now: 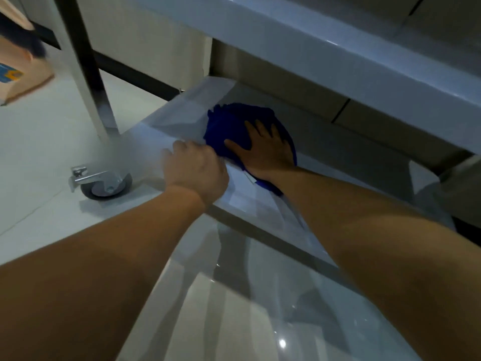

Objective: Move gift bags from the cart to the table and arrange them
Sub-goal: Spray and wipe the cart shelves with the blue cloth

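A blue fabric gift bag (229, 123) lies flat on the lower shelf (182, 105) of a metal cart. My right hand (265, 149) rests on top of it with straight, spread fingers. My left hand (195, 168) is curled at the bag's near left edge by the shelf rim; what its fingers hold is hidden. A small white tag (251, 178) shows under my right wrist.
The cart's upper shelf (312, 35) overhangs the lower one. An upright cart leg (86, 69) and a caster wheel (104, 186) stand at the left on a glossy tiled floor (39, 152). A cardboard box (18, 74) sits at the far left.
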`<act>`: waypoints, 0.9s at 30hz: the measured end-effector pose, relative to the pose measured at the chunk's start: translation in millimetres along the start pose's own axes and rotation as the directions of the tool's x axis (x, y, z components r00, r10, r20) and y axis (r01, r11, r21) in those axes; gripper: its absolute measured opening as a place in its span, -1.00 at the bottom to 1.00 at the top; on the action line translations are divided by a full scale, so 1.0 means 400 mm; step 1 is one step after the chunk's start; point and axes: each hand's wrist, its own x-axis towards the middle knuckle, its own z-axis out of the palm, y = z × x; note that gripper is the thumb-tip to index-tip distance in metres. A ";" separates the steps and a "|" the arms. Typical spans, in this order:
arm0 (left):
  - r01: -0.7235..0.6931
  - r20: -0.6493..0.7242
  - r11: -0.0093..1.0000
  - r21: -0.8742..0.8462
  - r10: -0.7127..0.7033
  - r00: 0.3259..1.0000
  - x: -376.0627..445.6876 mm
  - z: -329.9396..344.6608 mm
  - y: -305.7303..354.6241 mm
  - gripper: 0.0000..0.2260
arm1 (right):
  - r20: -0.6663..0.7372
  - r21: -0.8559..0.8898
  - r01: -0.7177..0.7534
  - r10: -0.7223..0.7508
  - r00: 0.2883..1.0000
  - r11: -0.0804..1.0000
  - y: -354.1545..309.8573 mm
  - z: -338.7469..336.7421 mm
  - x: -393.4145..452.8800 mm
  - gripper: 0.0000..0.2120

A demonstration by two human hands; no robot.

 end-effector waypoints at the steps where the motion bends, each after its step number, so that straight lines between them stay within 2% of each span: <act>1: -0.038 0.023 0.999 0.001 0.038 0.999 -0.009 0.001 0.024 -0.68 | 0.003 0.001 -0.031 0.031 1.000 1.000 0.034 -0.005 -0.019 -0.14; 4: -0.236 0.031 0.968 -0.081 0.239 0.971 -0.035 0.019 0.120 -0.57 | -0.016 0.003 -0.110 0.110 0.994 0.994 0.142 -0.016 -0.075 -0.13; 6: -0.387 0.008 0.912 -0.133 0.391 0.920 -0.064 0.026 0.200 -0.48 | -0.009 0.020 -0.163 0.163 0.987 0.986 0.225 -0.027 -0.117 -0.14; 10: -0.690 -0.046 0.699 -0.189 0.696 0.717 -0.161 0.038 0.361 -0.35 | 0.019 -0.009 -0.305 0.305 0.952 0.952 0.391 -0.048 -0.222 -0.14; 13: -0.769 -0.038 0.593 -0.239 0.786 0.618 -0.240 0.074 0.447 -0.30 | 0.002 -0.024 -0.456 0.456 0.890 0.890 0.498 -0.064 -0.330 -0.15; 16: -0.791 -0.042 0.577 -0.204 0.802 0.596 -0.264 0.106 0.480 -0.36 | -0.020 -0.035 -0.591 0.590 0.807 0.806 0.572 -0.070 -0.441 -0.15; 18: -0.807 -0.060 0.564 -0.176 0.812 0.581 -0.257 0.111 0.484 -0.37 | -0.036 -0.048 -0.624 0.623 0.781 0.780 0.588 -0.070 -0.491 -0.16; 23: -0.802 -0.003 0.581 -0.141 0.809 0.587 -0.254 0.092 0.485 -0.21 | 0.004 -0.040 -0.577 0.578 0.816 0.816 0.580 -0.061 -0.599 -0.07; 25: -0.803 0.007 0.587 -0.108 0.808 0.589 -0.256 0.086 0.486 -0.18 | -0.071 -0.074 -0.560 0.555 0.828 0.825 0.561 -0.058 -0.665 -0.10; 27: -0.803 0.019 0.591 -0.080 0.806 0.591 -0.258 0.085 0.488 -0.18 | -0.085 -0.128 -0.555 0.549 0.832 0.822 0.539 -0.057 -0.745 -0.17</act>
